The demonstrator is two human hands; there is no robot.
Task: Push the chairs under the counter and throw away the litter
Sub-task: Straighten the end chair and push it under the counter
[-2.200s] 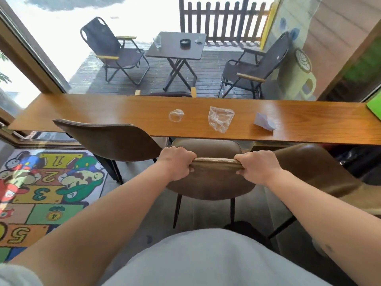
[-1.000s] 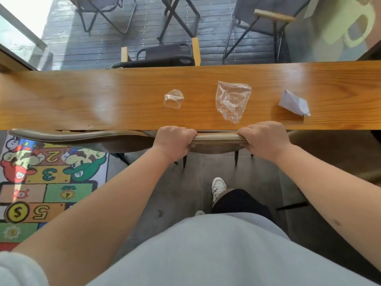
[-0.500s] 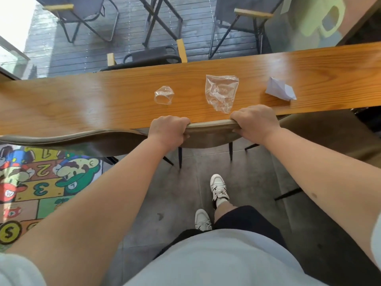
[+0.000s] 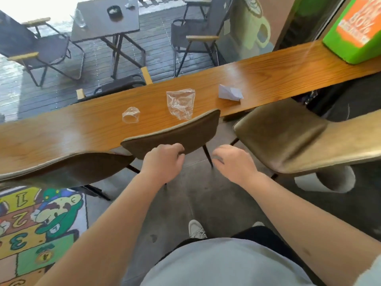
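The middle brown chair [image 4: 175, 135] stands tucked under the wooden counter [image 4: 61, 131], only its backrest showing. My left hand [image 4: 164, 162] hovers just below that backrest, fingers curled and empty. My right hand [image 4: 233, 162] is off the chair, fingers loosely apart, holding nothing. A second brown chair [image 4: 61, 168] is at the left against the counter edge. At the right a third chair [image 4: 288, 139] stands out from the counter with its seat exposed. On the counter lie a small crumpled plastic wrapper [image 4: 131, 114], a bigger clear plastic bag [image 4: 181, 103] and a folded white paper [image 4: 229, 92].
A green and orange box [image 4: 354, 27] sits on the counter's far right end. A colourful numbered rug [image 4: 31, 223] covers the floor at the left. My shoes [image 4: 196, 229] are on the grey floor below. Beyond the window stand patio chairs and a dark table [image 4: 107, 19].
Both hands have let go of the middle chair's backrest and pulled back slightly. The view has tilted up and swung right, showing the third chair and the green box.
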